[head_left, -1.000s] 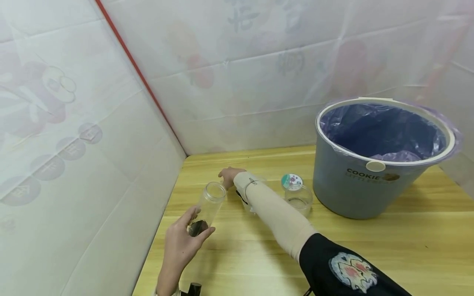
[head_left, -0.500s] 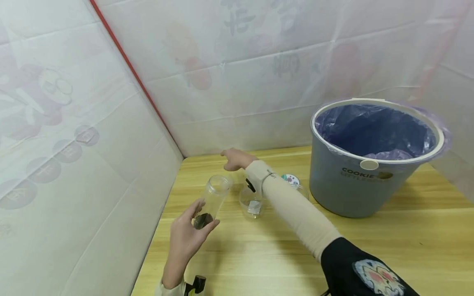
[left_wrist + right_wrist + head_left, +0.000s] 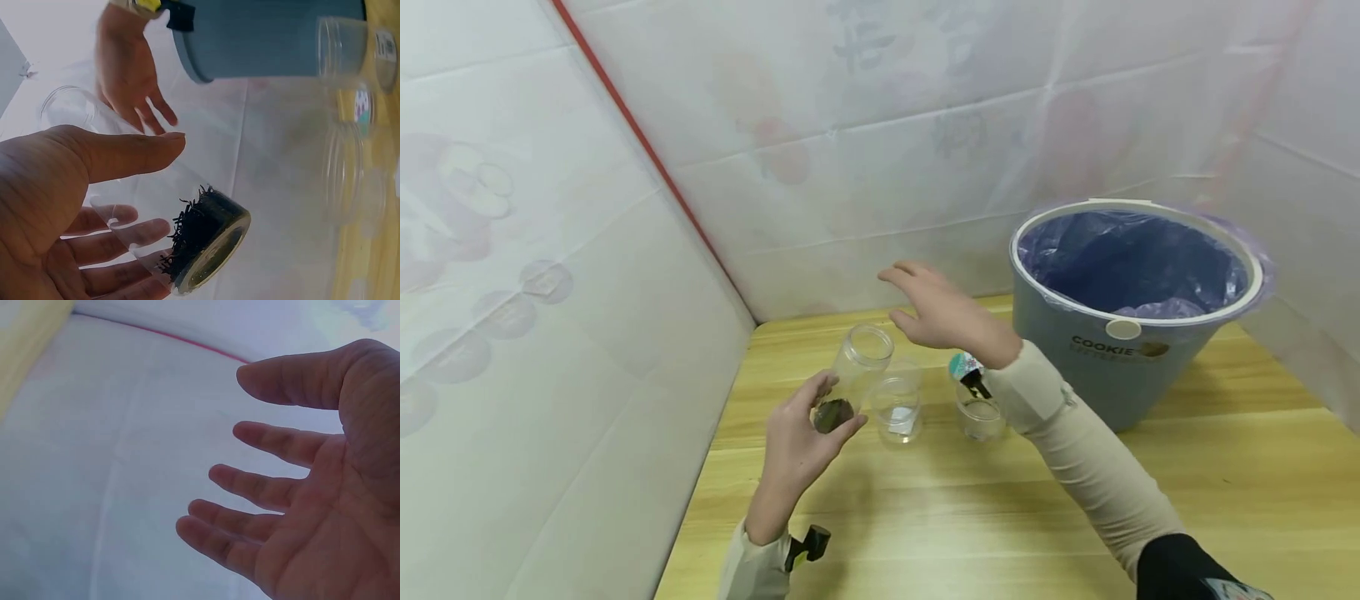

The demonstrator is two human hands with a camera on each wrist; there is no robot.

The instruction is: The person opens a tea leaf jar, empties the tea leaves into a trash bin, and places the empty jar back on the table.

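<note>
My left hand [image 3: 805,437] grips a tall clear jar [image 3: 859,367] around its lower part, the jar tilted with its uncapped mouth up and away. Dark, thin dried tea leaves [image 3: 194,228] lie at the jar's bottom, seen clearly in the left wrist view. My right hand [image 3: 943,312] hovers raised to the right of the jar, fingers spread and relaxed, palm bare in the right wrist view. Just beyond the held jar a second clear jar [image 3: 898,429] stands on the table, a white label on it. Under the right wrist stands another clear jar [image 3: 981,421].
A colourful round lid [image 3: 958,365] lies behind the right-hand jar, partly covered by the wrist. A large grey-blue bucket [image 3: 1075,375] lined with a purple bag stands at the right. White printed sheeting [image 3: 850,208] walls the back and left of the wooden table [image 3: 970,533].
My right hand has risen from the far left of the table and swung right, over the jars, its fingers opening out. The left hand and its jar have shifted slightly right and up.
</note>
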